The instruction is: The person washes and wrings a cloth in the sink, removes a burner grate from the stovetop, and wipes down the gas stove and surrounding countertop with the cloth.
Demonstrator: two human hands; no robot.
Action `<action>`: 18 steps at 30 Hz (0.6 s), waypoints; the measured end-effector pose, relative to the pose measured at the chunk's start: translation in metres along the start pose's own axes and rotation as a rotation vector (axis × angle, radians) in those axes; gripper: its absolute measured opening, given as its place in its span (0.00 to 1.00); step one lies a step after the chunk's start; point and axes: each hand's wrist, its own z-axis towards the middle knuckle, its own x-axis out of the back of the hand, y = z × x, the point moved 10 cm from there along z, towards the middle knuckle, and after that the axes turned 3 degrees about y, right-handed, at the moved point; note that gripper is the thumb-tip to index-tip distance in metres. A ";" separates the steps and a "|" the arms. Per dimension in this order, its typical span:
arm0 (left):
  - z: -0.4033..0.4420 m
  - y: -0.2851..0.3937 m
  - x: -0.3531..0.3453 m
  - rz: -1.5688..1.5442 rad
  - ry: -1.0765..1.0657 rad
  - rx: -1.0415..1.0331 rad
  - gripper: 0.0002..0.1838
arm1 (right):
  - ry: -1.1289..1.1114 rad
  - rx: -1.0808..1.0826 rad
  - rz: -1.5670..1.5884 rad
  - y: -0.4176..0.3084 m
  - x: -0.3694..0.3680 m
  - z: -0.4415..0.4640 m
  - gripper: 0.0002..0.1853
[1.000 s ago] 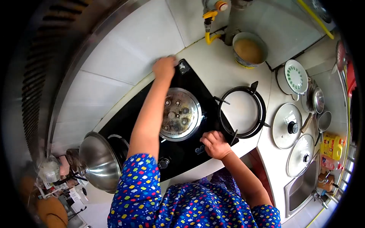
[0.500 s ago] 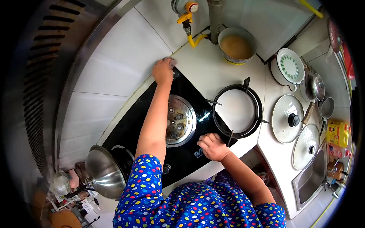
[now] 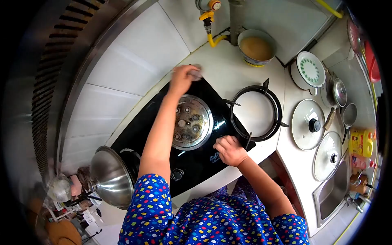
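Over the far corner of the black glass gas cooktop [image 3: 159, 110], my left hand [image 3: 182, 80] is closed on a small greyish wad [image 3: 195, 74], too smeared by motion to name. Below that forearm lies the round metal burner [image 3: 194, 122], stained brown, with no pan support over it. My right hand [image 3: 231, 151] rests in a loose fist on the cooktop's near right edge; whatever its curled fingers may hold is hidden. Just right of it, the black pan support [image 3: 279, 108] lies partly on the white counter and partly over the glass. A control knob [image 3: 177, 174] shows near my left sleeve.
A domed steel lid [image 3: 110, 175] covers the left burner area. At the back stands a bowl of cloudy liquid [image 3: 256, 48] beside a pipe and a yellow gas hose [image 3: 213, 41]. Rightward are two glass lids [image 3: 304, 130], a white pot [image 3: 300, 77] and the sink [image 3: 332, 196].
My left hand has shifted from the tiled wall's edge slightly right and down, onto the cooktop's corner, with the greyish wad. My right hand stays in place. The view has tilted slightly.
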 end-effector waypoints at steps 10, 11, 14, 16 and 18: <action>-0.019 0.005 -0.014 0.558 0.083 -0.018 0.12 | 0.035 -0.001 0.057 0.000 -0.002 -0.002 0.16; -0.020 0.013 -0.020 0.595 0.094 -0.039 0.12 | 0.040 -0.001 0.060 0.002 0.000 -0.001 0.17; -0.031 0.026 -0.026 0.626 0.087 -0.066 0.13 | 0.046 -0.001 0.020 0.000 0.003 0.000 0.13; -0.038 0.029 -0.047 0.445 -0.176 -0.160 0.16 | 0.046 -0.011 0.020 0.001 0.002 0.000 0.13; -0.023 0.004 -0.042 0.139 -0.212 0.061 0.17 | 0.063 0.005 0.017 0.000 0.003 -0.001 0.13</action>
